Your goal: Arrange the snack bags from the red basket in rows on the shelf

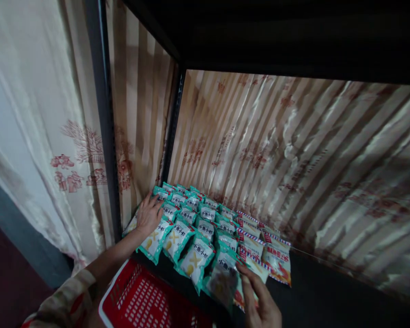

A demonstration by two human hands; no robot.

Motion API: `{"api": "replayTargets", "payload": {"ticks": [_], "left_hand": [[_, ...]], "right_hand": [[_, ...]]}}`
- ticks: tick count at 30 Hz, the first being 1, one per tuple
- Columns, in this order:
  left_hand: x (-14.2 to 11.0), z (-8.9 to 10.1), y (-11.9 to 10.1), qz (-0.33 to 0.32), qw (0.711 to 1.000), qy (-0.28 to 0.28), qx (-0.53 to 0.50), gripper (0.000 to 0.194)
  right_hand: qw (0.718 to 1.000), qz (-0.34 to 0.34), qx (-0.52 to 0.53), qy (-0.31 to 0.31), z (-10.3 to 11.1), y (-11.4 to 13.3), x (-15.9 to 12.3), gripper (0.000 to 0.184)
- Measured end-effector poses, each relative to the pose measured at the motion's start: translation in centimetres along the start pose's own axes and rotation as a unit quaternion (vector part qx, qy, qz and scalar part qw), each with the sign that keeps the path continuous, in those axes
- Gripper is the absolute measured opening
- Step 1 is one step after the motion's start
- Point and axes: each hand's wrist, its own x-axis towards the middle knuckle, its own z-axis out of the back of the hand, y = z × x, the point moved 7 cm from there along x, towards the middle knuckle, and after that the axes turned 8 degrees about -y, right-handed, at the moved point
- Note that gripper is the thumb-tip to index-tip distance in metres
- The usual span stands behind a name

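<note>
Several green-and-white snack packets (196,259) stand in close rows on a dark shelf (314,287). My left hand (149,215) lies on the packets at the left end, its fingers stretched out and apart. At the front right, my right hand (261,298) has its thumb and index finger closed at the right edge of a green snack packet (222,275). The lower part of that packet is blurred and in shadow. Red-and-white snack packets (276,259) with striped edges sit to the right of the green ones, one partly behind my right hand.
A red plastic basket (145,291) with a white rim is below the shelf's front edge. Dark metal posts (105,114) rise at the left. Patterned curtains (259,136) hang behind and beside the shelf, and a dark upper shelf (294,41) spans overhead.
</note>
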Motion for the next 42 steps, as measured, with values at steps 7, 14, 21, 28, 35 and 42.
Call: {"api": "replayTargets", "payload": {"ticks": [7, 14, 21, 28, 35, 42], "left_hand": [[2.6, -3.2, 0.6, 0.03, 0.985, 0.166, 0.043, 0.028], [3.2, -3.9, 1.1, 0.045, 0.976, 0.201, 0.07, 0.029], [3.1, -4.2, 1.5, 0.056, 0.975, 0.202, 0.08, 0.029], [4.9, -5.0, 0.5, 0.055, 0.968, 0.237, 0.058, 0.03], [8.0, -7.9, -1.5, -0.007, 0.963, 0.261, 0.063, 0.034], [8.4, -9.2, -1.2, -0.019, 0.965, 0.253, 0.074, 0.032]], "right_hand": [[0.969, 0.194, 0.018, 0.154, -13.2, 9.7, 4.6, 0.029], [0.933, 0.23, -0.094, 0.261, -20.8, 11.3, 6.9, 0.026], [0.925, 0.237, -0.139, 0.261, -23.1, 10.9, 7.4, 0.024], [0.922, 0.253, -0.123, 0.265, -23.4, 10.7, 7.1, 0.023], [0.922, 0.267, -0.118, 0.253, -22.9, 10.7, 7.3, 0.021], [0.924, 0.267, -0.103, 0.253, -22.8, 10.5, 7.5, 0.021]]}}
